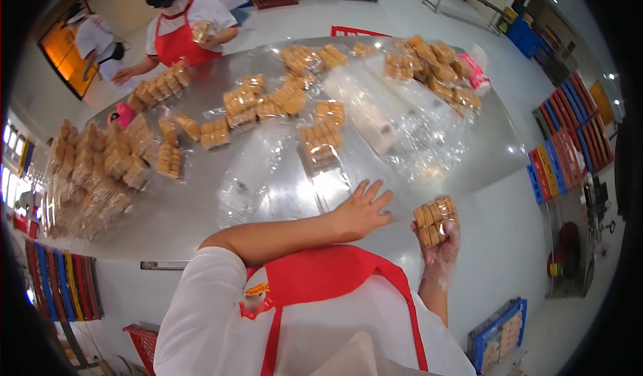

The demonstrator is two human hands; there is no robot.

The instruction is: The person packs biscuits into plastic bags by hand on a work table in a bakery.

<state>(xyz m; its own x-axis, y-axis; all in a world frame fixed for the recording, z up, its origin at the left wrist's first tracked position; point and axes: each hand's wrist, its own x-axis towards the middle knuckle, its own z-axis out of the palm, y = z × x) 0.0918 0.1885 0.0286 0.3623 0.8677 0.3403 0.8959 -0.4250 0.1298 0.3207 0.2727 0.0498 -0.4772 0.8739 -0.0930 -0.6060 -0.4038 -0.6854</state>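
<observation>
My right hand, which seems to be in a clear plastic glove, holds up a clear plastic pack of small golden-brown baked goods beyond the table's near right edge. My left hand is empty, its fingers spread over the near part of the steel table. Just past it, a similar pack of baked goods lies on the steel. Flat clear plastic bags spread across the table's middle right. Another clear bag lies left of centre.
Many wrapped packs are heaped at the table's left end, and another pile sits at the far right beside a pink-and-white wrapper. A co-worker across the table holds a pack. Stacked coloured crates stand right.
</observation>
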